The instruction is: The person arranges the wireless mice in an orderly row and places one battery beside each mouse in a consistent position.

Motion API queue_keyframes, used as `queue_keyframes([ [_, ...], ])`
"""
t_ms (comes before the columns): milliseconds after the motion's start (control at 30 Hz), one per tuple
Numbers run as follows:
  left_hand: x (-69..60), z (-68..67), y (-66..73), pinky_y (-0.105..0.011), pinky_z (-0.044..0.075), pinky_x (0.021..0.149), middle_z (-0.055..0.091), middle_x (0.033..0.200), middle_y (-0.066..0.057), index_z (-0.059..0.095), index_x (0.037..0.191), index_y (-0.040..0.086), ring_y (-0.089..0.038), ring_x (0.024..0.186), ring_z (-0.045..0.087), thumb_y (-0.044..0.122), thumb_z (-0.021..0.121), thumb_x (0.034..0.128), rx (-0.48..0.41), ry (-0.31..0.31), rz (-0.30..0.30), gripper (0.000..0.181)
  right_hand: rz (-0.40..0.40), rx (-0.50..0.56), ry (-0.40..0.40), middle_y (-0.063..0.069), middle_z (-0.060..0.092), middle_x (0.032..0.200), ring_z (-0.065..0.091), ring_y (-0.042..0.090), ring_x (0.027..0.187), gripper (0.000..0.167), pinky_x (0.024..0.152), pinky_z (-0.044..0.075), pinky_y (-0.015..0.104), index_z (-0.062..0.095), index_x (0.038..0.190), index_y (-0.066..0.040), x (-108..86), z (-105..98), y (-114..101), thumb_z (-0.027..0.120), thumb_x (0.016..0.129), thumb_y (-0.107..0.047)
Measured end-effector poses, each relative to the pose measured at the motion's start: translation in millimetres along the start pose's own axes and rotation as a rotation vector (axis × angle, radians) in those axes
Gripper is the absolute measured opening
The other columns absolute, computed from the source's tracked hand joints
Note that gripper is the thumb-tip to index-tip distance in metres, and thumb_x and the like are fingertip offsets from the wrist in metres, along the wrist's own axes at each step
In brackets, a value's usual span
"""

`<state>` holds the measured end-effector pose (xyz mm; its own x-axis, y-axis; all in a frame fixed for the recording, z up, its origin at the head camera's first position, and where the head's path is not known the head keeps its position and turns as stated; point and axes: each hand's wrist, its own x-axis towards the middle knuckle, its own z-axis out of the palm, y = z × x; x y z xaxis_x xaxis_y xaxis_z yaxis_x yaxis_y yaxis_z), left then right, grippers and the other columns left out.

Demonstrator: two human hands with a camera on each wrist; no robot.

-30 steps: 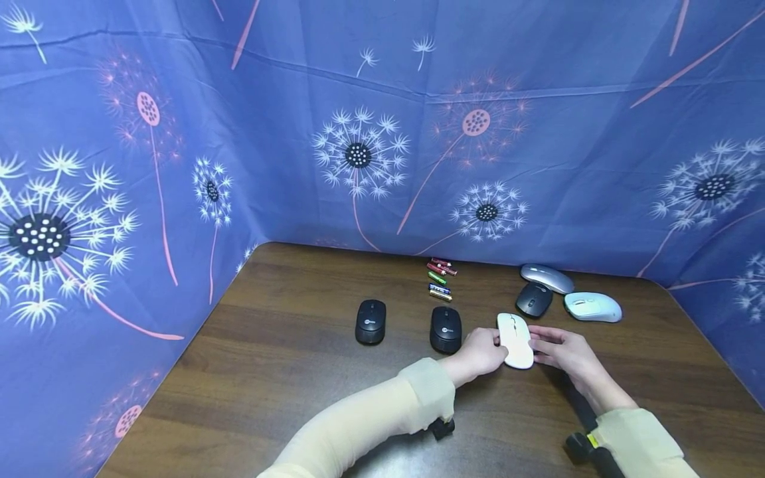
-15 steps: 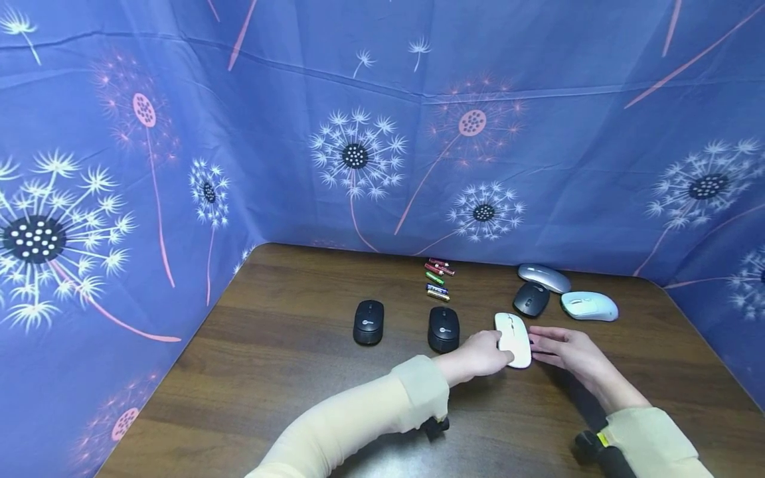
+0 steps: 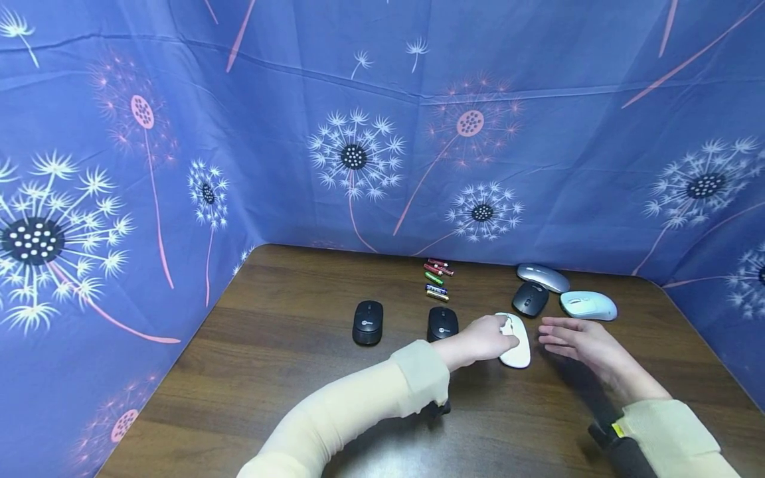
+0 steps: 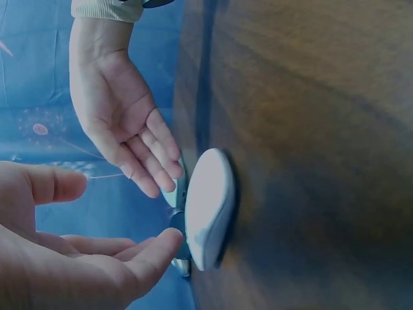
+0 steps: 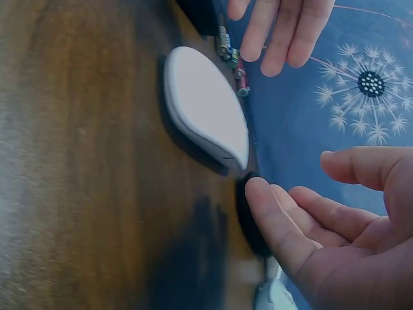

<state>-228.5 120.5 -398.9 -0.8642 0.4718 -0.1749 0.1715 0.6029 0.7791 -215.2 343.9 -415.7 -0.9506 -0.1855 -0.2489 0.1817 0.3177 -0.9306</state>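
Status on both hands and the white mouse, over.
Left hand empty, hovering by white mouse; right hand empty, apart from it. White mouse on table, ungripped. Dark mouse just beyond.

White mouse [image 3: 522, 348]; brown wood-grained table [image 3: 275, 325]; blue cloth [image 3: 269, 153], pink-and-white dandelions [image 3: 353, 157].

- Your left hand [image 4: 84, 265] has its thumb apart from its fingers, one fingertip just beside the white mouse [image 4: 210, 210] on the tabletop [image 4: 322, 129].
- Your right hand [image 4: 119, 106] shows its palm, fingers extended.
- Behind the mouse you see blue cloth [image 4: 32, 90].
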Motion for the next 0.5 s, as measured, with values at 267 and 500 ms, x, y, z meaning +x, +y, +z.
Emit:
queue_keyframes([
  [267,12.4,-8.9,9.8,-0.017,0.043,0.092,0.06,0.128,0.0,0.051,0.135,0.008,-0.008,0.116,0.054,0.027,0.06,0.0881,-0.026,-0.005,0.032,0.051,-0.024,0.025,-0.015,0.001,0.062,0.112,0.063,0.005,0.097,0.054,0.087,0.053,0.029,0.018,0.135,0.024,7.4,-11.3,-4.5,0.034,0.103,-0.015],
  [500,28.7,-15.5,16.0,-0.021,0.044,0.095,0.058,0.13,-0.002,0.051,0.134,0.007,-0.012,0.119,0.054,0.03,0.055,0.0937,-0.134,0.003,-0.032,0.046,-0.03,0.059,0.004,-0.011,0.062,0.103,0.064,0.005,0.095,0.054,0.086,0.053,0.028,0.014,0.135,0.025,14.3,-15.1,-7.0,0.03,0.103,-0.014],
])
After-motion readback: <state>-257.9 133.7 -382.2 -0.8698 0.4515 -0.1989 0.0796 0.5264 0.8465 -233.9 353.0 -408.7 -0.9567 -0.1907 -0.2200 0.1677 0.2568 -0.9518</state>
